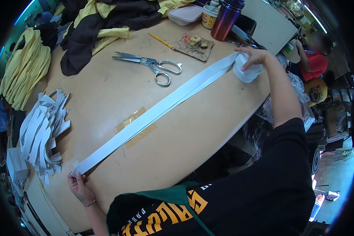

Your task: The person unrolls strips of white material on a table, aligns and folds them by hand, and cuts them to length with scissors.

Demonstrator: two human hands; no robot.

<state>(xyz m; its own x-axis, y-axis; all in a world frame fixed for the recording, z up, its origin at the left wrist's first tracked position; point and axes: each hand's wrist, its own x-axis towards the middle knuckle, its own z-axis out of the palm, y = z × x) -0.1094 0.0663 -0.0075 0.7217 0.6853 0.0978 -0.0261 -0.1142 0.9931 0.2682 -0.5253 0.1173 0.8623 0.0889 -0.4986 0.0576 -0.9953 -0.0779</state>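
A long white elastic band (147,118) lies doubled and stretched diagonally across the table. My left hand (81,188) pinches its folded end near the table's lower left. At the upper right, my right hand (252,57) grips the white roll (247,72) the band comes from, fingers curled over its top. Metal scissors (149,65) rest partly open above the band, touching neither hand. Beyond my left hand, a bundle of cut white strips (45,131) hangs at the table's left side.
A yellow pencil (161,41), a cardboard piece (196,46) with crumbly bits and a red-purple bottle (227,19) lie toward the back. Black and yellow cloth (94,27) is heaped at the far left. Brown tape (135,126) sticks to the table (208,126). A person in red (314,65) sits at right.
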